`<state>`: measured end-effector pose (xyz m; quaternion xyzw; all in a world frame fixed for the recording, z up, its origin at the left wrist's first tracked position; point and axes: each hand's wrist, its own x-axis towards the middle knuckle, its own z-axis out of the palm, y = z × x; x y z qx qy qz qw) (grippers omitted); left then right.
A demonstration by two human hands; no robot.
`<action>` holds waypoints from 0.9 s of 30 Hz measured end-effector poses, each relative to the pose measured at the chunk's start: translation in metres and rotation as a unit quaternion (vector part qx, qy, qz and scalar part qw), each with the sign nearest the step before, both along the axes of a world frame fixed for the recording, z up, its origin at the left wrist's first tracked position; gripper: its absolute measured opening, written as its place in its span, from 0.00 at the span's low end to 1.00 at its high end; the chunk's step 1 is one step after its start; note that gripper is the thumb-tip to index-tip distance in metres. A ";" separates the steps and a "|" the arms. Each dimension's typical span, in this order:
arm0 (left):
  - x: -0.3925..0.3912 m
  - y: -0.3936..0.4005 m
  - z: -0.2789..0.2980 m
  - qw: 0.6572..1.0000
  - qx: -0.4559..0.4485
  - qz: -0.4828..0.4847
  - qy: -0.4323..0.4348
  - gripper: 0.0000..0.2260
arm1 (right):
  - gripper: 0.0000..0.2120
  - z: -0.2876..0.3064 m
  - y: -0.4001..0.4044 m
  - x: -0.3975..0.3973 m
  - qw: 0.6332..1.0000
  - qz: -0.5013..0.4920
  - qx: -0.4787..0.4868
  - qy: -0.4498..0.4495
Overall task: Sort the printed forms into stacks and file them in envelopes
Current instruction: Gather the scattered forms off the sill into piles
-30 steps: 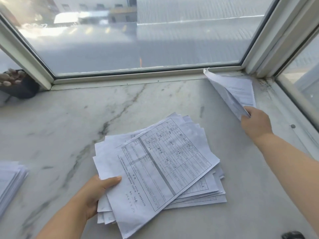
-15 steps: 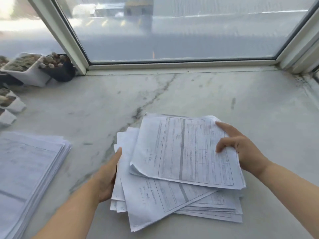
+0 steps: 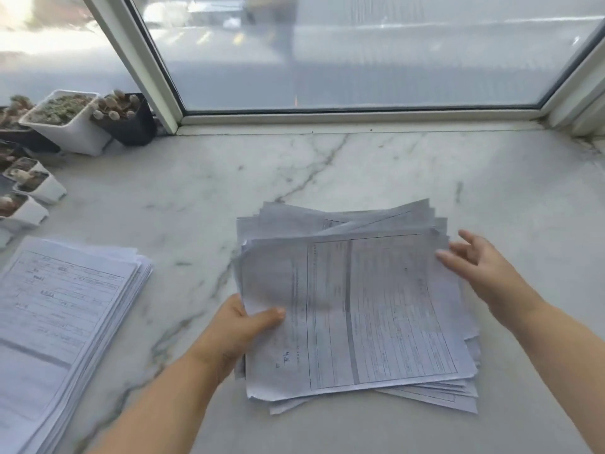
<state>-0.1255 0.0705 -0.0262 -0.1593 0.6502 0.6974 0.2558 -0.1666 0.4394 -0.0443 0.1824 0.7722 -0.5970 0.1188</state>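
From the head camera, a marble sill [image 3: 360, 165] is running up to a window frame [image 3: 327, 119] along its far edge, with the frame angling in at the far left and far right corners. A loose pile of forms [image 3: 376, 306] is lying near the middle of the sill, a little toward the near edge, its sheets fanning out unevenly at the far and right sides. Bare marble is lying open between the pile and the far edge, and also to the right of the pile. A neater second stack [image 3: 55, 322] is sitting at the left edge, well apart from the pile, with open marble between them. Small plant pots [image 3: 75, 122] are crowding the far left corner and trailing down the left edge above the second stack.

The left hand [image 3: 239, 329] is gripping the pile's left edge, thumb lying on top of the top sheet and fingers hidden beneath. The right hand [image 3: 474, 263] is hovering at the pile's right edge with fingers spread and relaxed, fingertips just at the paper; whether they are touching it cannot be told.
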 end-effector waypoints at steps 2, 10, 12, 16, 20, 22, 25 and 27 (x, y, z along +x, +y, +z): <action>0.005 -0.003 0.015 0.999 0.005 -0.004 0.047 0.09 | 0.27 0.011 -0.006 0.002 0.994 0.052 -0.097 0.015; -0.005 -0.033 0.100 0.958 -0.083 0.083 0.263 0.13 | 0.20 0.102 -0.023 0.006 0.945 0.033 -0.235 0.225; -0.012 -0.046 0.108 0.947 -0.077 0.075 0.302 0.17 | 0.23 0.119 -0.028 0.008 0.933 0.069 -0.231 0.267; -0.020 -0.061 0.076 0.960 -0.031 0.089 0.265 0.19 | 0.24 0.085 -0.054 0.013 0.963 0.074 -0.173 0.194; -0.016 -0.044 0.044 0.962 -0.055 0.155 0.216 0.09 | 0.10 0.039 -0.086 0.019 0.985 -0.025 -0.117 0.124; -0.018 -0.042 0.045 0.953 -0.070 0.172 0.241 0.09 | 0.08 0.041 -0.089 0.014 0.978 -0.050 -0.132 0.156; -0.019 -0.052 0.055 0.948 -0.040 0.153 0.277 0.09 | 0.15 0.055 -0.079 0.009 0.961 -0.008 -0.178 0.213; -0.022 -0.058 0.052 0.954 -0.016 0.142 0.264 0.14 | 0.17 0.052 -0.077 0.007 0.962 0.014 -0.173 0.209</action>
